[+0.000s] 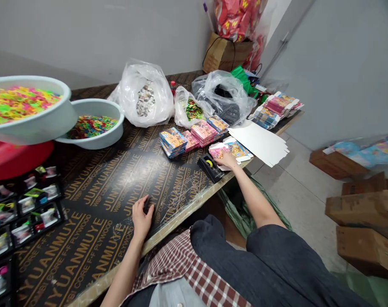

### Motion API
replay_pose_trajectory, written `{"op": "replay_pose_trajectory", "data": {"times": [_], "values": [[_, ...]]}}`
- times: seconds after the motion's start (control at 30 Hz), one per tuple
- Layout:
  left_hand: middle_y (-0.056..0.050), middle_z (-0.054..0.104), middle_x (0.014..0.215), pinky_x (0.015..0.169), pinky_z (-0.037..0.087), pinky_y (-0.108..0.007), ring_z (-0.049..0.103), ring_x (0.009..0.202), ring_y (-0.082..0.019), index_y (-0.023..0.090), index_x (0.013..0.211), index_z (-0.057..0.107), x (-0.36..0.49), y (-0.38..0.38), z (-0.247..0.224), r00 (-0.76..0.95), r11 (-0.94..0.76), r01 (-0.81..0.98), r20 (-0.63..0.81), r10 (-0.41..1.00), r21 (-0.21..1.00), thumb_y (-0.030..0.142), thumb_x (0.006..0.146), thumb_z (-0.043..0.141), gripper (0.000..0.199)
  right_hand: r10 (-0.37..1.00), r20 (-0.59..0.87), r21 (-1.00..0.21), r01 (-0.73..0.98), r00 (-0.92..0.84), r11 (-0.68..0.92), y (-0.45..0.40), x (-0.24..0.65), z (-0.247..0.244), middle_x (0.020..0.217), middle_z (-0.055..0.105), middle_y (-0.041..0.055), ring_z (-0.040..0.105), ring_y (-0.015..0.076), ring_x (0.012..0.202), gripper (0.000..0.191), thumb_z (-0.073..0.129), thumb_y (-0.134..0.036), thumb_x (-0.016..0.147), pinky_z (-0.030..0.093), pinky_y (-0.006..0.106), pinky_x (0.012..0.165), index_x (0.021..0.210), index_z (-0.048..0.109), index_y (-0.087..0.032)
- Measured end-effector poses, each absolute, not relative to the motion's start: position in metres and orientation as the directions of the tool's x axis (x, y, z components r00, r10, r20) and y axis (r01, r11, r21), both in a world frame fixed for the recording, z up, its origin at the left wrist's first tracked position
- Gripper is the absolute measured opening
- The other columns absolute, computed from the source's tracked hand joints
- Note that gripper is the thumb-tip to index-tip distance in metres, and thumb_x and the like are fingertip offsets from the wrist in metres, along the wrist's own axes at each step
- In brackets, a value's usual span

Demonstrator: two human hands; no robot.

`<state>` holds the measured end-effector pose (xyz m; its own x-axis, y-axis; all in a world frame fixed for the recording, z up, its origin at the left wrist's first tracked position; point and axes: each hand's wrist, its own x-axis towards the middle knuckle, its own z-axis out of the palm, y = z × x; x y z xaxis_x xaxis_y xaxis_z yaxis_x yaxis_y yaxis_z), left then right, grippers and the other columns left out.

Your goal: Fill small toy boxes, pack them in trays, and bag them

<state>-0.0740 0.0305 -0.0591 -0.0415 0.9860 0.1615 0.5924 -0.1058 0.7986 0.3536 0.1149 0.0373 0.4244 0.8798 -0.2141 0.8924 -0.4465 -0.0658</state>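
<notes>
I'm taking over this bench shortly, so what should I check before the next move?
1. Right hand on the printed card flats: ok, its fingers rest on top of them.
2. Left hand free: ok, it lies on the plywood table with nothing visible in it.
3. Black tape dispenser within reach: ok, right beside the right hand.
4. White card sheets fully on the table: not ok, they overhang its edge.
5. Amount of tape left on the dispenser: cannot tell from this view.
</notes>
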Motion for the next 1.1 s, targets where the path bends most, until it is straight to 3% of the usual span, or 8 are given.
{"op": "replay_pose_trajectory", "data": {"times": [0.1,0.33,0.43,0.47,0.6,0.73,0.93,1.1], "values": [[-0.010,0.066,0.107,0.084,0.054,-0.043,0.062,0.102,-0.027,0.023,0.105,0.069,-0.079,0.034,-0.055,-0.068,-0.040,0.503,0.085,0.994,0.863,0.048,0.076,0.058,0.039,0.914,-0.196,-0.110,0.919,0.354,-0.379,0.109,0.360,0.058,0.106,0.072,0.0199,0.066,0.0282,0.097,0.033,0.055,-0.038,0.094,0.043,0.031,0.078,0.106,0.070,-0.010],[-0.013,0.070,0.112,0.096,0.051,-0.044,0.065,0.108,-0.028,0.018,0.111,0.068,-0.052,0.041,-0.016,-0.058,0.141,0.139,-0.134,0.989,0.980,0.057,0.067,0.072,0.058,0.927,0.062,-0.150,0.921,0.370,-0.358,0.064,0.307,0.098,0.088,0.071,0.0205,0.068,0.0300,0.085,0.039,0.034,-0.028,0.099,0.042,0.036,0.074,0.094,0.069,-0.011],[-0.012,0.063,0.133,0.103,0.047,-0.041,0.059,0.125,-0.028,0.024,0.137,0.052,-0.015,0.039,0.006,0.117,0.213,-0.115,-0.200,0.973,0.970,0.056,0.062,0.079,0.086,0.988,0.072,-0.285,0.952,0.136,-0.111,0.039,0.225,0.088,0.077,0.071,0.0073,0.065,0.0193,0.070,0.029,0.048,-0.035,0.095,0.042,0.028,0.068,0.082,0.068,-0.020],[-0.012,0.063,0.134,0.103,0.048,-0.041,0.059,0.125,-0.028,0.025,0.142,0.047,-0.005,0.038,0.011,0.184,0.276,-0.215,-0.239,0.953,0.937,0.058,0.063,0.078,0.092,0.992,0.108,-0.415,0.904,-0.065,0.104,0.033,0.197,0.082,0.072,0.070,0.0058,0.063,0.0176,0.065,0.029,0.048,-0.033,0.095,0.042,0.027,0.065,0.079,0.068,-0.021],[-0.012,0.070,0.121,0.098,0.052,-0.039,0.064,0.119,-0.029,0.018,0.133,0.057,0.001,0.031,0.023,0.306,0.443,-0.432,-0.335,0.891,0.786,0.064,0.069,0.067,0.080,0.886,0.296,-0.675,0.578,-0.356,0.458,0.025,0.128,0.069,0.082,0.072,0.0071,0.066,0.0198,0.073,0.033,0.044,-0.038,0.099,0.048,0.030,0.071,0.089,0.071,-0.021],[-0.009,0.068,0.128,0.097,0.051,-0.038,0.063,0.119,-0.030,0.021,0.128,0.063,-0.022,0.016,0.035,0.335,0.425,-0.477,-0.288,0.897,0.769,0.047,0.066,0.074,0.068,0.912,0.354,-0.826,0.389,-0.208,0.409,0.042,0.128,0.070,0.098,0.068,0.0082,0.063,0.0214,0.092,0.047,0.037,-0.057,0.100,0.050,0.034,0.081,0.103,0.069,-0.022],[-0.009,0.066,0.130,0.112,0.037,-0.046,0.054,0.127,-0.034,0.021,0.134,0.059,-0.034,0.010,0.043,0.373,0.356,-0.474,-0.183,0.910,0.805,0.040,0.058,0.080,0.081,0.848,0.379,-0.798,0.334,-0.370,0.502,0.051,0.120,0.057,0.078,0.059,0.0065,0.055,0.0228,0.081,0.065,0.026,-0.069,0.097,0.046,0.040,0.080,0.062,0.056,-0.023],[-0.007,0.065,0.131,0.112,0.035,-0.046,0.053,0.126,-0.033,0.025,0.134,0.059,-0.050,0.014,0.043,0.414,0.326,-0.379,-0.157,0.897,0.866,0.035,0.055,0.085,0.084,0.881,0.412,-0.838,0.284,-0.231,0.466,0.048,0.115,0.062,0.096,0.066,0.0094,0.060,0.0265,0.095,0.053,0.039,-0.070,0.094,0.046,0.042,0.087,0.092,0.066,-0.025]]}}
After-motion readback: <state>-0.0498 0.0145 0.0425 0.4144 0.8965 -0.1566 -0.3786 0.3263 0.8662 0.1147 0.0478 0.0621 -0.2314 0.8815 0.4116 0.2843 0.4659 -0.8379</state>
